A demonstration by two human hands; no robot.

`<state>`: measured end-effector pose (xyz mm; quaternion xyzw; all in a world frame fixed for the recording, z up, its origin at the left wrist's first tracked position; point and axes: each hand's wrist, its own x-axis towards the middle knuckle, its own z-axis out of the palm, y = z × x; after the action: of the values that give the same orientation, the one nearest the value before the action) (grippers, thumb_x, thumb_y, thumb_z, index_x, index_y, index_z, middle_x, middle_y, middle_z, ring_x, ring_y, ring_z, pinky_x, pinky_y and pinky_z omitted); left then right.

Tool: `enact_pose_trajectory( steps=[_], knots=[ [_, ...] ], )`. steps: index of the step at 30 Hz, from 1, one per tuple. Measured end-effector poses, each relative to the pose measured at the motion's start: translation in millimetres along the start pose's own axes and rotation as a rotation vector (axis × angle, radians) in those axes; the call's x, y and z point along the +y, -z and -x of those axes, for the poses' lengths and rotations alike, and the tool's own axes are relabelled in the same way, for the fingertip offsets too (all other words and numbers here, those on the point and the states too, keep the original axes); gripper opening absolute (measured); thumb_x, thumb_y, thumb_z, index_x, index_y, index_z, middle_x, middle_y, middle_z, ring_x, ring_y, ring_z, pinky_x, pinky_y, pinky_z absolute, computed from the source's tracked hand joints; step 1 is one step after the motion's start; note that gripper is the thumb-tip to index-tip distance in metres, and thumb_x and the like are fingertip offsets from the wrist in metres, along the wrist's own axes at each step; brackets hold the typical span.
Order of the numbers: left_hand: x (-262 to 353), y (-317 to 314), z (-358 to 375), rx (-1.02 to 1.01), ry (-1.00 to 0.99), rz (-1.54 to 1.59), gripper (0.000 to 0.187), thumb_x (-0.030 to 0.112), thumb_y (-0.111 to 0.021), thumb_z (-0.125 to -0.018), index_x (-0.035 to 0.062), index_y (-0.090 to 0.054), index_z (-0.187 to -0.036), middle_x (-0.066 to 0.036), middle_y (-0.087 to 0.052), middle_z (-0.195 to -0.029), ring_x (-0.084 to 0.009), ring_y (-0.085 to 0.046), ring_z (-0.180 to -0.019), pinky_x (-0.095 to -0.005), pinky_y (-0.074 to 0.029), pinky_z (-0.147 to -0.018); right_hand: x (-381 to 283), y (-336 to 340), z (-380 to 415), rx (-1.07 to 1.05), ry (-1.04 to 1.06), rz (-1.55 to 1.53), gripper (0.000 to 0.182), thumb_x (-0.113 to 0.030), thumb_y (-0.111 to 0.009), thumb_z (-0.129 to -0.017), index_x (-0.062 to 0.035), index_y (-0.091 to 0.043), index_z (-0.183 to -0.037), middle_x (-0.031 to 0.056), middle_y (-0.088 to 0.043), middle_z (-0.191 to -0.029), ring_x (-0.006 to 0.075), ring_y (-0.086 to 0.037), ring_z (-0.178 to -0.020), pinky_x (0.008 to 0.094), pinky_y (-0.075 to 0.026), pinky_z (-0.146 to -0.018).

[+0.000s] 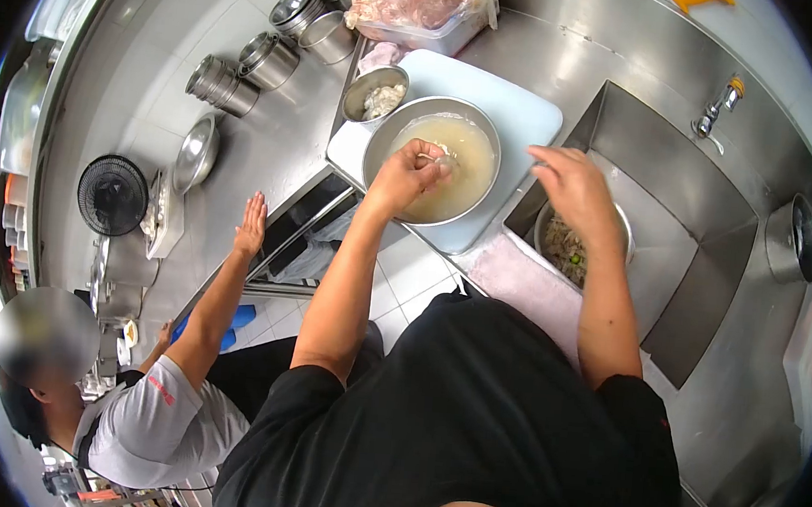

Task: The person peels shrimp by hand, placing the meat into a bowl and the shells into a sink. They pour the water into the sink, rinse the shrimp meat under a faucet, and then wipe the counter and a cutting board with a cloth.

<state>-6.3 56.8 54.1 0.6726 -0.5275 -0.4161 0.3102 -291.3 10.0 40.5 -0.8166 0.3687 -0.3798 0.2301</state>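
Head view: my left hand (417,171) is positioned over the large bowl (377,153), fingertips pinched closed on a small pale piece (446,164). Right of the bowl, my right hand (573,186) extends palm-down, fingers parted, empty.

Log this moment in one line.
left hand: pinching pale piece over large bowl | right hand: open, over sink | pot: in sink, holding food

Red lettering (163,388) on grey sleeve (147,421), not legible.
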Motion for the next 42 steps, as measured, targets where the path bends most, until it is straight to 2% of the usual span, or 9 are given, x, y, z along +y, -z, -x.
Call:
enact_pose_trajectory(
  steps=[5, 7, 11, 16, 23, 31, 34, 37, 42],
  knots=[
    [6, 4, 13, -0.043, -0.070, 0.360, 0.028, 0.013, -0.064, -0.093, 0.0015, -0.057, -0.118, -0.007, -0.071, -0.093, -0.0096, -0.062, -0.075, -0.0232, -0.046, -0.063, -31, -57, -38, 0.015, 0.163, -0.257, 0.027, -0.013, -0.063, -0.088, -0.0026, -0.068, -0.112, 0.0206, -0.069, -0.100, 0.0390, -0.065, -0.091, 0.0445, -0.052, -0.082],
    [12, 7, 20, -0.036, -0.104, 0.403, 0.028, 0.012, -0.063, -0.093, 0.0011, -0.057, -0.119, -0.007, -0.071, -0.094, -0.0098, -0.063, -0.077, -0.0235, -0.046, -0.065, -42, -69, -48, -0.029, 0.105, -0.305, 0.026, -0.014, -0.062, -0.087, -0.0020, -0.068, -0.110, 0.0217, -0.069, -0.094, 0.0396, -0.066, -0.086, 0.0453, -0.052, -0.077],
    [23, 13, 30, 0.111, -0.134, 0.107, 0.026, 0.011, -0.062, -0.094, 0.0010, -0.060, -0.117, -0.006, -0.072, -0.096, -0.0099, -0.063, -0.079, -0.0242, -0.048, -0.067, -53, -82, -60, -0.104, 0.048, -0.247, 0.024, -0.011, -0.061, -0.087, 0.0007, -0.067, -0.108, 0.0195, -0.071, -0.085, 0.0322, -0.070, -0.075, 0.0367, -0.055, -0.067],
    [45, 13, 45, 0.140, -0.112, -0.209, 0.021, 0.011, -0.061, -0.095, 0.0009, -0.062, -0.113, -0.006, -0.071, -0.097, -0.0097, -0.061, -0.082, -0.0255, -0.049, -0.075, -54, -86, -60, -0.132, 0.034, -0.230, 0.022, -0.011, -0.059, -0.086, 0.0030, -0.066, -0.102, 0.0203, -0.069, -0.079, 0.0294, -0.069, -0.068, 0.0358, -0.053, -0.064],
    [11, 8, 31, -0.053, -0.219, 0.591, 0.022, 0.012, -0.063, -0.095, 0.0061, -0.060, -0.116, -0.006, -0.069, -0.097, -0.0145, -0.064, -0.086, -0.0278, -0.050, -0.074, -42, -85, -59, -0.141, -0.030, -0.574, 0.025, -0.006, -0.049, -0.092, 0.0006, -0.066, -0.110, 0.0045, -0.061, -0.068, 0.0117, -0.060, -0.064, 0.0300, -0.049, -0.059],
    [-2, -14, 32, -0.211, -0.261, 1.252, 0.020, 0.012, -0.063, -0.095, 0.0119, -0.055, -0.114, -0.006, -0.065, -0.096, -0.0166, -0.064, -0.088, -0.0270, -0.052, -0.072, -45, -81, -57, -0.149, 0.050, -0.711, 0.028, -0.007, -0.046, -0.095, -0.0009, -0.065, -0.115, 0.0064, -0.067, -0.089, 0.0114, -0.062, -0.078, 0.0290, -0.052, -0.072],
    [5, -14, 33, -0.187, -0.257, 1.245, 0.018, 0.012, -0.062, -0.096, 0.0125, -0.055, -0.112, -0.006, -0.065, -0.098, -0.0165, -0.064, -0.085, -0.0270, -0.052, -0.072, -46, -79, -56, -0.134, 0.091, -0.744, 0.026, -0.009, -0.051, -0.094, -0.0010, -0.065, -0.114, 0.0072, -0.068, -0.096, 0.0134, -0.063, -0.088, 0.0315, -0.052, -0.076],
    [11, -16, 33, 0.019, -0.204, 1.075, 0.029, 0.011, -0.057, -0.098, 0.0111, -0.052, -0.127, -0.005, -0.066, -0.097, -0.0151, -0.063, -0.083, -0.0290, -0.052, -0.073, -58, -70, -55, -0.095, 0.106, -0.587, 0.022, -0.012, -0.058, -0.092, -0.0014, -0.065, -0.110, 0.0089, -0.067, -0.096, 0.0187, -0.064, -0.092, 0.0343, -0.051, -0.078],
    [10, -13, 35, 0.140, -0.236, 0.138, 0.047, 0.014, -0.053, -0.098, 0.0066, -0.046, -0.143, -0.006, -0.070, -0.096, -0.0115, -0.063, -0.085, -0.0283, -0.051, -0.074, -46, -75, -56, -0.019, 0.160, -0.190, 0.018, -0.016, -0.066, -0.086, -0.0028, -0.065, -0.100, 0.0124, -0.064, -0.090, 0.0289, -0.063, -0.089, 0.0369, -0.050, -0.078]
  ],
)
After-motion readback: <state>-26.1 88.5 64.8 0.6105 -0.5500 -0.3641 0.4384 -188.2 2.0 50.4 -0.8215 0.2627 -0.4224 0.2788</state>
